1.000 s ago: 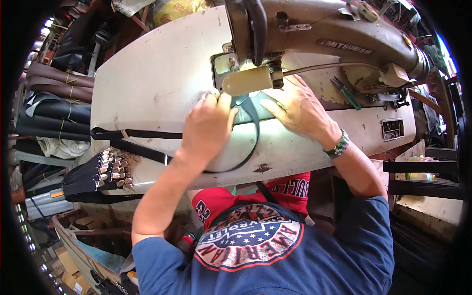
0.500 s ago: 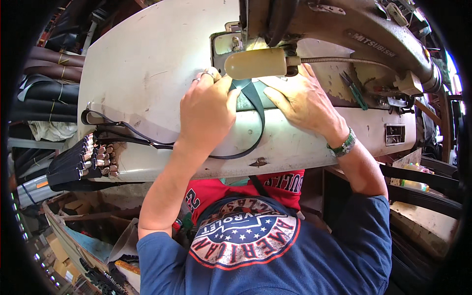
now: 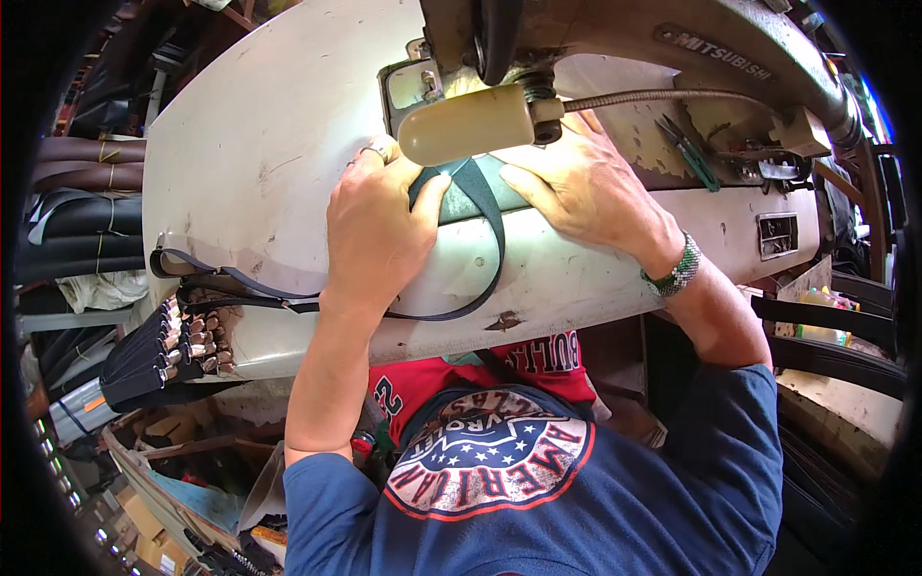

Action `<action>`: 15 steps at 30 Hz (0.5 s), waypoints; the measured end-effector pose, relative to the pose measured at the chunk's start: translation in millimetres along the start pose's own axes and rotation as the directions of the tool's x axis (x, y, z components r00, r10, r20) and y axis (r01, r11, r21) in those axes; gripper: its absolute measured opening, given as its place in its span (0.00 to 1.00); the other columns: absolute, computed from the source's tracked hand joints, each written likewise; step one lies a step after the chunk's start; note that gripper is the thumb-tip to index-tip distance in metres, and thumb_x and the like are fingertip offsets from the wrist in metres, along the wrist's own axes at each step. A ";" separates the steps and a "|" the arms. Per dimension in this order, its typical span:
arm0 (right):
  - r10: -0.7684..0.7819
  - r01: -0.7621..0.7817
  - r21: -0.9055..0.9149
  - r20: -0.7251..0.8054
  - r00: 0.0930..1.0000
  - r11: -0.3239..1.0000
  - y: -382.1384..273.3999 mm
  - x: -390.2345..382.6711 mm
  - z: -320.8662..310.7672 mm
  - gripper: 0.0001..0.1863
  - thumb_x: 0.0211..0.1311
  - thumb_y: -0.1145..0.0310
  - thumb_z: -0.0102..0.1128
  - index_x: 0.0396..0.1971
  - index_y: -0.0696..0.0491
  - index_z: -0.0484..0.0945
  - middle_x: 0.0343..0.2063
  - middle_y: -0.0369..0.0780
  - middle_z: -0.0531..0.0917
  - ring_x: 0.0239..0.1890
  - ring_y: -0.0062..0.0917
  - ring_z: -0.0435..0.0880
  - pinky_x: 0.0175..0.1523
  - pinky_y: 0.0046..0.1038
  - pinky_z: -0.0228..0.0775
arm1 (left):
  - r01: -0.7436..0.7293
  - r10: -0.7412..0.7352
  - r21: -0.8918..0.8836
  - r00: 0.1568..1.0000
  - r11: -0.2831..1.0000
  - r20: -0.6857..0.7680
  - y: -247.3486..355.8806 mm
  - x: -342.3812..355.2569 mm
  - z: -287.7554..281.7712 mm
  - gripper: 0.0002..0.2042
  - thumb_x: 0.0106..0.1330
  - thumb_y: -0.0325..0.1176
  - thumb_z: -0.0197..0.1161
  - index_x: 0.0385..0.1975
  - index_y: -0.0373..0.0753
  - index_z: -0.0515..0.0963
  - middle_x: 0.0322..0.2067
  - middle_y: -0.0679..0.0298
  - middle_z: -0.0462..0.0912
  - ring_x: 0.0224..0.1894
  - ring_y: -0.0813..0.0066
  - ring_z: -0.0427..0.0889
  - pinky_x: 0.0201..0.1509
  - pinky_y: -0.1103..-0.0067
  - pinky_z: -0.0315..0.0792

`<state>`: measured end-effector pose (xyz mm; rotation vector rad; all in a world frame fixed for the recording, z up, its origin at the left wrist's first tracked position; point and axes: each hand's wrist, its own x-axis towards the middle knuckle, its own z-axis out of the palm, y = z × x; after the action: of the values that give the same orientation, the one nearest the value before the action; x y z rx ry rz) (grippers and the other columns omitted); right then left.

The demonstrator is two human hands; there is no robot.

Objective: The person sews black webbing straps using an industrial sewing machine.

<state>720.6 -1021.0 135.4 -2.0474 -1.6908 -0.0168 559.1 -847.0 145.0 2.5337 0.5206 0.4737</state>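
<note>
A narrow black strap point(image 3: 497, 230) curves over the front of the sewing machine's bed, with its upper part running beneath the lamp point(image 3: 466, 127). My left hand point(image 3: 379, 226) has the strap pinched between thumb and fingers, left of the metal plate point(image 3: 477, 204). To the right, my right hand point(image 3: 591, 197) lies flat by the plate with the thumb stretched toward the strap. The lamp hides its fingertips and the stitching spot under the sewing machine head point(image 3: 615, 38). From behind my left forearm, the strap's buckled length trails to the table's left edge.
A bundle of black straps with metal fittings point(image 3: 197, 336) hangs at the table's left front corner. Green-handled snips point(image 3: 690, 154) lie right of the machine. Rolled material point(image 3: 91, 206) is stacked at the far left; dark strips point(image 3: 836, 360) hang at the right.
The whole view has shifted slightly, so the table and both hands appear further left. Both hands keep about the same place at the strap and plate.
</note>
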 end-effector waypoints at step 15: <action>0.023 -0.021 -0.028 0.067 0.997 0.999 -1.3 1.2 -0.5 0.18 0.68 0.64 0.59 0.55 0.47 0.85 0.52 0.45 0.81 0.59 0.41 0.74 0.70 0.41 0.61 | -0.029 0.029 0.018 0.999 0.999 -0.019 -4.5 7.6 -3.2 0.09 0.62 0.34 0.69 0.36 0.36 0.87 0.36 0.54 0.82 0.41 0.52 0.83 0.47 0.62 0.76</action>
<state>719.8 -1019.9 136.7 -2.1083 -1.7172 0.0376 563.1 -838.7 146.9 2.5590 0.4984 0.5069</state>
